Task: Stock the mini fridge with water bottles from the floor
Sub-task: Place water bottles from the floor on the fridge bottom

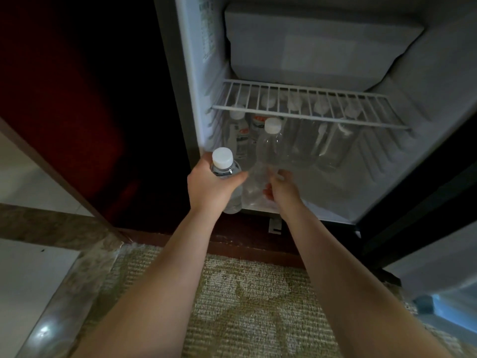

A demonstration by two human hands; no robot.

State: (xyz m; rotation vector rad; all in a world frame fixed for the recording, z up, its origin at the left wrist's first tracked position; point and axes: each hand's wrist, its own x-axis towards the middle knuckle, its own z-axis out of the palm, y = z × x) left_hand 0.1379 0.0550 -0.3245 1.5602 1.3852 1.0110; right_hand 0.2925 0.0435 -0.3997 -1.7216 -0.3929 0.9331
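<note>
Head view: the left hand grasps the first bottle around its upper body, upright, just in front of the open fridge at its lower left corner. The right hand curls around the lower part of the second bottle, which is at the front of the lower compartment. Stocked bottles stand behind it under the wire shelf. Carpet lies below both forearms.

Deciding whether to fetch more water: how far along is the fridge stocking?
Done: stocked bottles stand under the wire shelf. In hand: the left hand grips a capped bottle; the right hand holds a second bottle, tilted into the fridge. Left: setting both down; none show on the carpet.
</note>
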